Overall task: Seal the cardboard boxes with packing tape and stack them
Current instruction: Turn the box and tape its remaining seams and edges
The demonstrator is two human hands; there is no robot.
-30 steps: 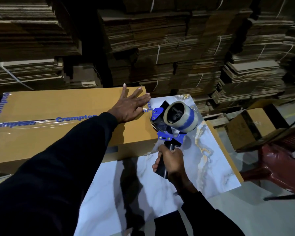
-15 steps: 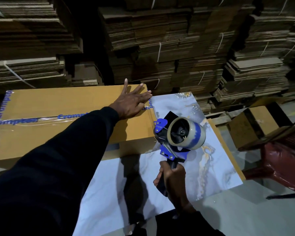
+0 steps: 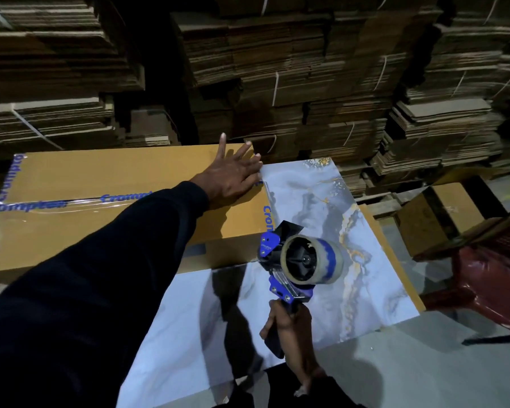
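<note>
A marble-patterned tabletop (image 3: 321, 201) with grey and gold veining fills the lower centre of the frame. Strapped bundles of flattened cardboard (image 3: 277, 69) tower across the whole upper half. At the right edge stands a dark red plastic chair (image 3: 489, 278) on the grey floor (image 3: 409, 372).

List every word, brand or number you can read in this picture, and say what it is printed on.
"Crompton": blue print on the clear tape along the top of the cardboard box.
"Crom", cut off: tape at the box's right end.
Blue print on the tape at the box's left end: too blurred.
Small label on the tape gun: too small.
</note>
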